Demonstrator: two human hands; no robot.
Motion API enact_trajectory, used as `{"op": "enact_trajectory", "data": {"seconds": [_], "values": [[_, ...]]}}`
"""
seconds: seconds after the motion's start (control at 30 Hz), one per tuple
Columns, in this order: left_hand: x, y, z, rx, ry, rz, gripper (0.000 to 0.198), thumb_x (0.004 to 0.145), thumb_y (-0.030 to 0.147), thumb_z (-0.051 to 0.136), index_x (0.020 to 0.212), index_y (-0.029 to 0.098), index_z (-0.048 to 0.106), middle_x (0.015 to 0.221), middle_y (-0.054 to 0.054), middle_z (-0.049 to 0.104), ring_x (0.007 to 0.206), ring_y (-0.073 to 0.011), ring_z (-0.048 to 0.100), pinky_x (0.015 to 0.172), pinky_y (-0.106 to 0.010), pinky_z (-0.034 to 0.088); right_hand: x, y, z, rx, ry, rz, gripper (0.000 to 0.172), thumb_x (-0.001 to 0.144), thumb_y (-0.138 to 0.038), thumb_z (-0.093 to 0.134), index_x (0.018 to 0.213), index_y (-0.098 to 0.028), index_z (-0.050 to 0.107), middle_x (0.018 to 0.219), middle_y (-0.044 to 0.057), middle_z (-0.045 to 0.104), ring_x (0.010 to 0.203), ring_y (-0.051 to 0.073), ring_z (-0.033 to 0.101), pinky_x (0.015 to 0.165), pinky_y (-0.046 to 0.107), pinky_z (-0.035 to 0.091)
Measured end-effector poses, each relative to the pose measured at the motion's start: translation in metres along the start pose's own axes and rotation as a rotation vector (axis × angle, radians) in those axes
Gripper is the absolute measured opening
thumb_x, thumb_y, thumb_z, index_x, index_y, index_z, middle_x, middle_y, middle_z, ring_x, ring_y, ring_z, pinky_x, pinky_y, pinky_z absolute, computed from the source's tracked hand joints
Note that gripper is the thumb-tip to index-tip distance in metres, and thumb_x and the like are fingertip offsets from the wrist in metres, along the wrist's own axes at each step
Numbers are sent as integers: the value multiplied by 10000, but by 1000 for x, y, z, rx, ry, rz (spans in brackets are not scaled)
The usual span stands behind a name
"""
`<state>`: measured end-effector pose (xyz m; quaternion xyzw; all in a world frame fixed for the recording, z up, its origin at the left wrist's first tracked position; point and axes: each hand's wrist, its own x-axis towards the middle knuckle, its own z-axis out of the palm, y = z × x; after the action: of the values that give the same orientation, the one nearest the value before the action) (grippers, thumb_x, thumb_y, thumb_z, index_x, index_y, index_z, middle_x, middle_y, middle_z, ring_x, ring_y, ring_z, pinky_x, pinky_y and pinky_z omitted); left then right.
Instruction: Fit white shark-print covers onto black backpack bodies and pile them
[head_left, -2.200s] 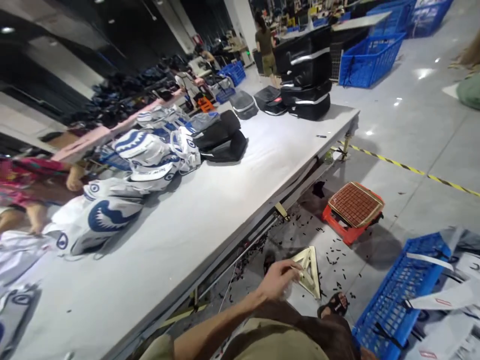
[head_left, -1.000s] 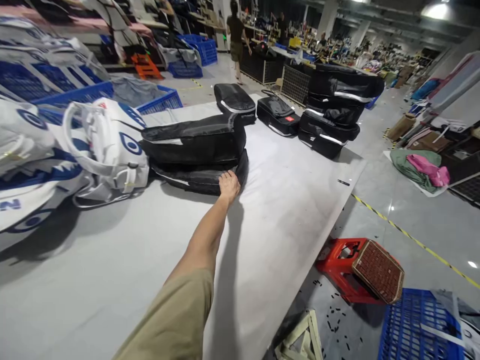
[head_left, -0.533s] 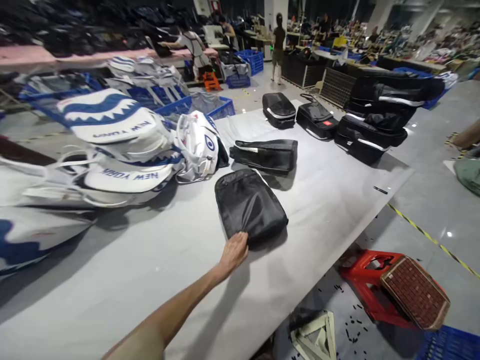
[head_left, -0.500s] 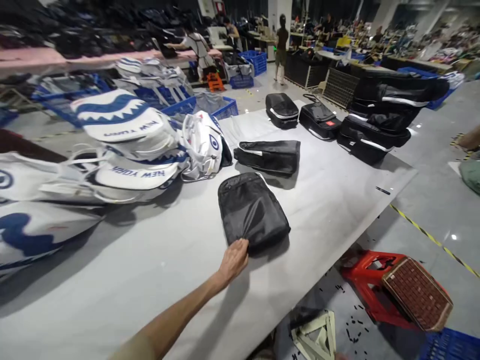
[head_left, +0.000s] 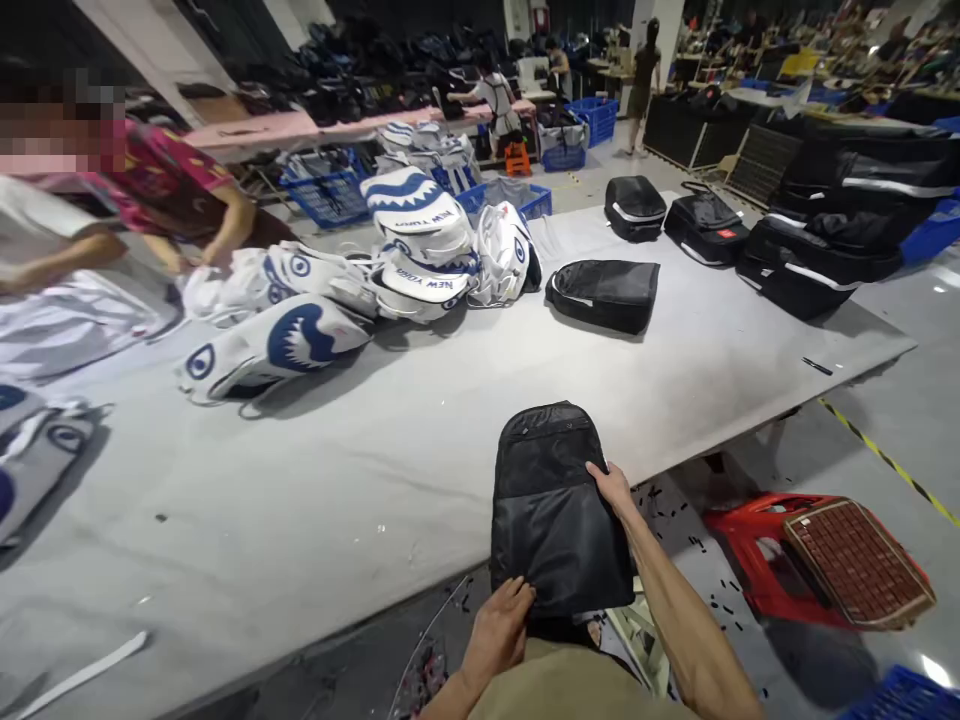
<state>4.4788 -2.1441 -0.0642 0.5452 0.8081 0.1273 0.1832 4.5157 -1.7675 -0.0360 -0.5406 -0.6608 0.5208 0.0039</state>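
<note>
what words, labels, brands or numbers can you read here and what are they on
"NEW YORK": on the lower white bag in the stack.
"NEW", then a blurred second word: on the upper white bag.
Too small to read: the red label on a black bag farther along the table.
No readable text: the held black bag.

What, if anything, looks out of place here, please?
Small dark scraps litter the floor beside the red stool, and a white strip lies loose on the table; both look untidy. The held black bag looks intact.
</note>
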Motion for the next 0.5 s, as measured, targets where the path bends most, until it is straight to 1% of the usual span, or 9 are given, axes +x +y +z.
{"op": "enact_trajectory", "data": {"seconds": [0.07, 0.13, 0.2, 0.27, 0.33, 0.4, 0.43, 0.5], "values": [[-22, 3, 9, 13, 38, -41, 858, 659, 5, 580, 1368, 409, 844, 1365, -11, 868, 1346, -292, 802, 1203, -440, 664, -28, 7, 9, -62, 41, -34, 477, 972, -543, 673, 1249, -189, 835, 1276, 161, 850, 1298, 350, 745, 1081, 404, 561], [-40, 1, 12, 34, 128, -76, 833, 669, -20, 551, 1330, 379, 863, 1361, -20, 870, 1324, -283, 815, 1192, -446, 670, -57, 9, 11, -109, 80, -105, 490, 1004, -581, 625, 1253, -213, 831, 1292, 168, 842, 1296, 361, 740, 1074, 406, 546], [-51, -3, 7, 60, 232, -92, 834, 690, -50, 507, 1351, 324, 852, 1415, -46, 848, 1350, -271, 803, 1217, -457, 649, -85, 3, 10, -128, 146, -223, 548, 1037, -651, 553, 1255, -229, 825, 1233, 159, 850, 1234, 357, 755, 1026, 392, 549], [-52, -7, -5, 80, 303, -104, 880, 697, -73, 477, 1431, 283, 806, 1501, -64, 807, 1436, -264, 751, 1262, -479, 609, -111, -10, 4, -88, 226, -344, 638, 1053, -736, 488, 1292, -242, 813, 1145, 141, 859, 1152, 345, 764, 971, 378, 552], [-42, -7, -26, 91, 320, -103, 925, 716, -80, 473, 1535, 265, 728, 1575, -79, 762, 1507, -265, 698, 1283, -500, 583, -133, -23, -5, 5, 309, -423, 727, 1039, -814, 471, 1348, -241, 794, 1121, 136, 859, 1107, 338, 760, 954, 375, 549], [-22, 0, -57, 99, 355, -88, 914, 786, -73, 477, 1630, 245, 631, 1629, -112, 719, 1541, -268, 668, 1289, -507, 564, -149, -30, -14, 93, 370, -484, 783, 1009, -862, 492, 1355, -224, 785, 1137, 145, 855, 1083, 333, 755, 957, 374, 544], [-10, 6, -76, 101, 406, -72, 894, 834, -62, 479, 1675, 225, 573, 1666, -140, 684, 1565, -270, 644, 1310, -510, 538, -154, -29, -18, 124, 381, -521, 787, 995, -866, 510, 1341, -215, 785, 1150, 148, 852, 1078, 330, 753, 963, 371, 545], [15, 20, -121, 111, 619, -63, 767, 990, 15, 487, 1738, 186, 472, 1730, -199, 604, 1646, -291, 551, 1367, -540, 457, -158, -20, -26, 151, 346, -591, 764, 981, -836, 543, 1340, -203, 778, 1193, 144, 846, 1089, 321, 752, 985, 367, 552]]}}
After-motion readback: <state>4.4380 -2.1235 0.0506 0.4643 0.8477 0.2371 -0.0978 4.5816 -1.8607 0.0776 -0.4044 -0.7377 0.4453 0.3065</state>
